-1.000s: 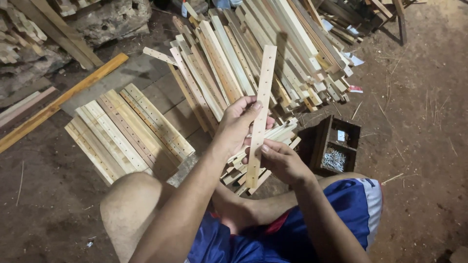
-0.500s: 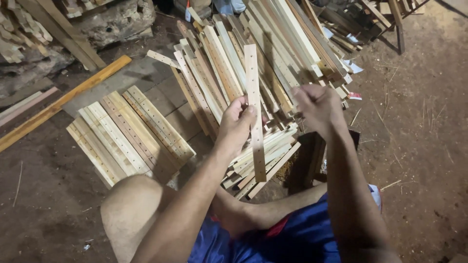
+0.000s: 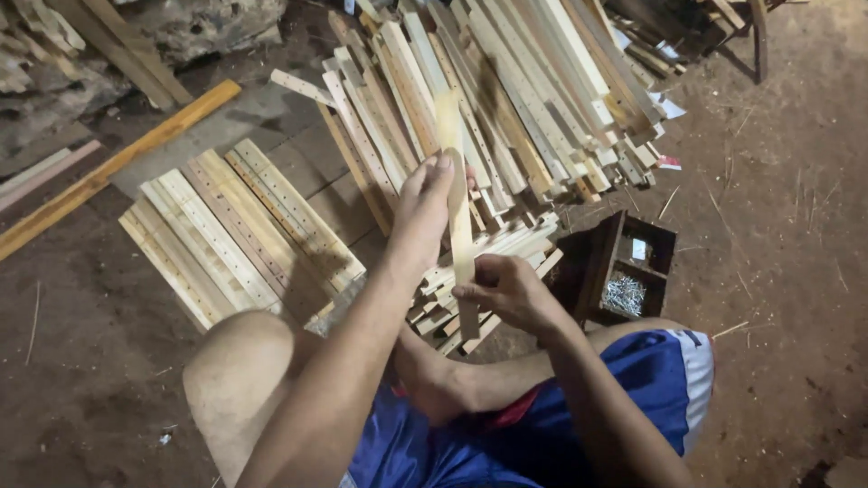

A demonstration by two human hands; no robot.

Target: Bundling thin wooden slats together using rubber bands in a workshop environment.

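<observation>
I sit on the dirt floor in blue shorts with a narrow wooden slat (image 3: 457,212) held upright in front of me. My left hand (image 3: 423,210) grips the slat near its middle from the left side. My right hand (image 3: 506,291) pinches its lower part from the right, fingers on the slat's face. The slat's bottom end reaches down over a low heap of short slats (image 3: 506,248) just beyond my bare foot.
A stack of drilled slats (image 3: 240,235) lies flat at the left. A big pile of long slats (image 3: 515,90) fans out ahead. A dark wooden box (image 3: 624,271) holding nails (image 3: 624,294) stands at my right knee. A long yellow plank (image 3: 117,167) lies at far left.
My right hand has come back down from the raised position at the right and taken hold of the slat's lower part. The left hand has kept its grip on the slat throughout.
</observation>
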